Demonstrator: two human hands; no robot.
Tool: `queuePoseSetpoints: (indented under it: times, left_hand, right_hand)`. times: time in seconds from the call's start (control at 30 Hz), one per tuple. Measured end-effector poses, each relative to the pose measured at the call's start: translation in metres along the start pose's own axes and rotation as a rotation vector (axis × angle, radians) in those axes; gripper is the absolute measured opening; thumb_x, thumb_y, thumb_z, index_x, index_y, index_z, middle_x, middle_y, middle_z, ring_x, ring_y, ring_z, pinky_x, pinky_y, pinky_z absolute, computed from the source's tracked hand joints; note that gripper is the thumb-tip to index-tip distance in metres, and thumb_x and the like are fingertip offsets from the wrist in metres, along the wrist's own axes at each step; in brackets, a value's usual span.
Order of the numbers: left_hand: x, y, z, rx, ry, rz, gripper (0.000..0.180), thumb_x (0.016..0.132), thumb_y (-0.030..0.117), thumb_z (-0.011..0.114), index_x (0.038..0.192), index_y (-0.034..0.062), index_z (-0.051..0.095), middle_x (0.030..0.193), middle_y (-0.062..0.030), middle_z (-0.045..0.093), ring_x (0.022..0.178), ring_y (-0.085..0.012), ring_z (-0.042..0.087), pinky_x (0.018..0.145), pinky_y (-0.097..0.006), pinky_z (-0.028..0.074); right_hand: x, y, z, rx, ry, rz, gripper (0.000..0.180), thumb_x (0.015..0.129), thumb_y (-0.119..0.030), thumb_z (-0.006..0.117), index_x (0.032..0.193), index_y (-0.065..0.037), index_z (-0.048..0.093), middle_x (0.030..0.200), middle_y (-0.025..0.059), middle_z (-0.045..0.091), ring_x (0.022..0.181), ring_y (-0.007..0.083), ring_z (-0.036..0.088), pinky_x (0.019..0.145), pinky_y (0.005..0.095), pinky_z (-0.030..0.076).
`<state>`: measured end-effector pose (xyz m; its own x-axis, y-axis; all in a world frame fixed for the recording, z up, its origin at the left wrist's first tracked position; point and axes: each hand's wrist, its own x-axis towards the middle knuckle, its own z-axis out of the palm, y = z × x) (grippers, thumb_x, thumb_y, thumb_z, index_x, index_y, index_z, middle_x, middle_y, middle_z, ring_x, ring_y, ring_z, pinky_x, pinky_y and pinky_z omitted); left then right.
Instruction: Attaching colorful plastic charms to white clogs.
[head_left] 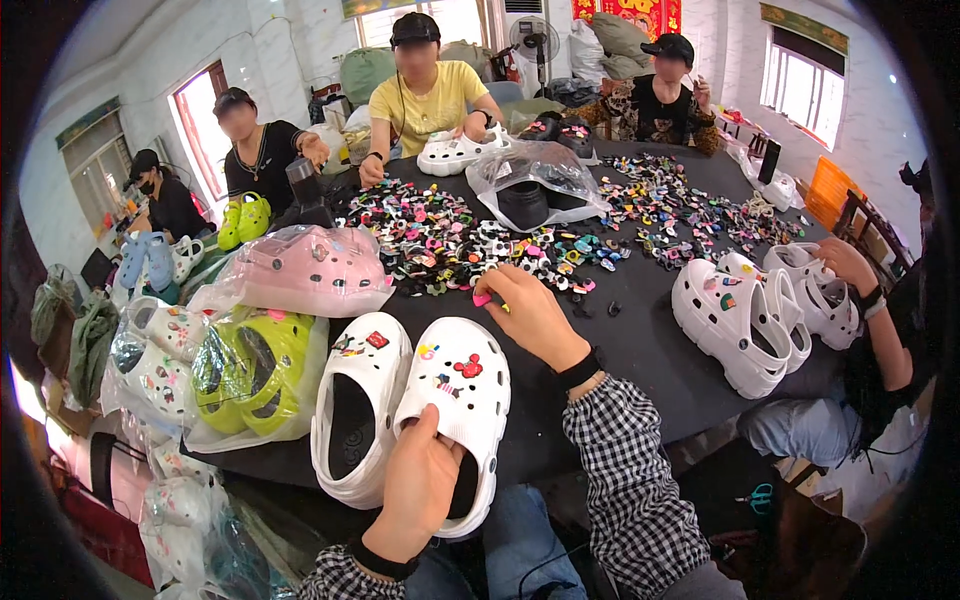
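My left hand (412, 490) grips a white clog (487, 405) by its upper, thumb on top and fingers inside the foot opening. Several charms sit on this clog's toe, among them a red mouse-shaped one. Another white clog (375, 362) with charms on its toe stands close on its left. Just beyond the held clog, my right hand (535, 325) pinches a small pink charm (482, 298) between thumb and fingertips. A wide pile of loose, colourful charms (440, 240) lies directly past that hand.
Bagged clogs in pink (310, 265) and lime green (245, 375) crowd the table's left side. A plastic bag with black clogs (535, 195) stands mid-table. On the right, a co-worker's hand (848, 265) touches white clogs (810, 300). Other people sit around the black table (640, 355).
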<state>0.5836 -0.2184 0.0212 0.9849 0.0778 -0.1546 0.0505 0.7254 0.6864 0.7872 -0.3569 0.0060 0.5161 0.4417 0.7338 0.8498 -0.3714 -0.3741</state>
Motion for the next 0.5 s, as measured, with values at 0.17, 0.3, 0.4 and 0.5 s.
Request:
queuePoseSetpoints:
  times: [0.17, 0.3, 0.4, 0.5]
  left_hand:
    - [-0.009, -0.009, 0.004, 0.031, -0.024, 0.050, 0.047, 0.100, 0.020, 0.045, 0.140, 0.0008, 0.030, 0.140, -0.0120, 0.042, 0.128, -0.0232, 0.043, 0.109, -0.040, 0.034]
    - [-0.013, -0.021, 0.005, 0.128, 0.018, 0.110, 0.045, 0.101, 0.021, 0.043, 0.139, 0.0007, 0.030, 0.139, -0.0117, 0.042, 0.127, -0.0225, 0.044, 0.107, -0.039, 0.036]
    - [-0.015, -0.020, 0.003, 0.192, 0.063, 0.117, 0.043, 0.101, 0.023, 0.044, 0.135, -0.0017, 0.035, 0.136, -0.0135, 0.045, 0.124, -0.0224, 0.047, 0.105, -0.040, 0.038]
    - [-0.014, -0.017, 0.000, 0.119, 0.078, 0.190, 0.041, 0.101, 0.022, 0.043, 0.131, -0.0052, 0.037, 0.128, -0.0157, 0.050, 0.118, -0.0234, 0.052, 0.100, -0.037, 0.042]
  right_hand:
    - [-0.002, -0.005, 0.001, -0.061, 0.026, 0.112, 0.022, 0.079, -0.002, 0.062, 0.100, -0.005, 0.061, 0.089, 0.0122, 0.059, 0.087, 0.0336, 0.061, 0.075, 0.0406, 0.050]
    - [0.003, 0.011, -0.008, 0.113, 0.151, 0.197, 0.014, 0.082, -0.002, 0.061, 0.096, -0.001, 0.064, 0.088, 0.0141, 0.061, 0.075, 0.0283, 0.063, 0.067, 0.0353, 0.051]
    - [0.002, 0.010, -0.045, 0.265, 0.312, 0.373, 0.014, 0.088, -0.003, 0.057, 0.099, 0.000, 0.065, 0.088, 0.0098, 0.067, 0.076, 0.0159, 0.064, 0.068, 0.0286, 0.050]
    - [-0.009, 0.017, -0.078, 0.364, 0.367, 0.494, 0.014, 0.090, -0.005, 0.056, 0.098, 0.001, 0.065, 0.087, 0.0063, 0.068, 0.078, 0.0125, 0.064, 0.070, 0.0265, 0.051]
